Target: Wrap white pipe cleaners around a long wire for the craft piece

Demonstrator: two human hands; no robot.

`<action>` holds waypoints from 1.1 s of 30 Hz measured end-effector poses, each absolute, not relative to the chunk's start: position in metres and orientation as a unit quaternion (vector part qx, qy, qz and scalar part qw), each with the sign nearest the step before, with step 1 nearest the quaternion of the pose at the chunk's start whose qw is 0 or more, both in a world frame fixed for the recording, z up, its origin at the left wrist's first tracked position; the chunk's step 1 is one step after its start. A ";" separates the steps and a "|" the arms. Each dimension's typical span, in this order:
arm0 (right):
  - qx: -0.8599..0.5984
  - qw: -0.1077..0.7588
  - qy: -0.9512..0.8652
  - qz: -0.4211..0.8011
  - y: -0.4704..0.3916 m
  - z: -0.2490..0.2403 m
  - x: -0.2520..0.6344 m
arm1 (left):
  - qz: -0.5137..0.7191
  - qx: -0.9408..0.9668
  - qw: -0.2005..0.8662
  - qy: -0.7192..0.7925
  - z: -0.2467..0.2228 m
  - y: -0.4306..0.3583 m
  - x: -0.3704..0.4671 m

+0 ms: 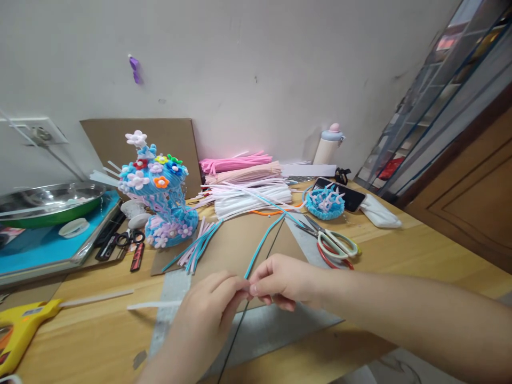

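Above the cardboard sheet (224,240), my left hand (218,298) and my right hand (278,280) meet with fingertips pinched together. Something small and pale shows between them, mostly hidden by the fingers. A blue pipe cleaner (262,242) runs from the fingertips up towards the back of the cardboard. A white strip (154,305) sticks out to the left from behind my left hand. Blue and pale pink pipe cleaners (196,248) lie in a small bunch left of the hands.
A blue flower-covered ornament (154,184) stands at the left. Scissors (336,242), a round blue piece (325,202) and a phone (348,197) lie at right. Pipe cleaner bundles (252,197) lie behind. A yellow glue gun (30,325) rests front left; a bottle (328,146) stands by the wall.
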State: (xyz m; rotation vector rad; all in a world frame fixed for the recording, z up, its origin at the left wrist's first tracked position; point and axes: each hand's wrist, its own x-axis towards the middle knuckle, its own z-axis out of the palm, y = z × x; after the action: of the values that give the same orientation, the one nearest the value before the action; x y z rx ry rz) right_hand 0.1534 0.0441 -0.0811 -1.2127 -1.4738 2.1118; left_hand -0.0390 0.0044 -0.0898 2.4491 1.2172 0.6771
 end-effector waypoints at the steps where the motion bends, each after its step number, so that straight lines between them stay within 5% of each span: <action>1: -0.419 0.146 -0.513 0.735 0.044 -0.081 0.154 | 0.235 0.855 0.157 0.434 -0.091 0.005 -0.039; 33: -0.406 0.144 -0.502 0.750 0.042 -0.075 0.155 | 0.255 0.861 0.070 0.435 -0.092 0.003 -0.040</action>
State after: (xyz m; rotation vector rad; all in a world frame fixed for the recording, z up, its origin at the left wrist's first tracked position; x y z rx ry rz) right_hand 0.1551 0.0424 -0.0746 -1.1690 -1.4476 2.1618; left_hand -0.0395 0.0033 -0.0924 2.5904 1.3098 0.7667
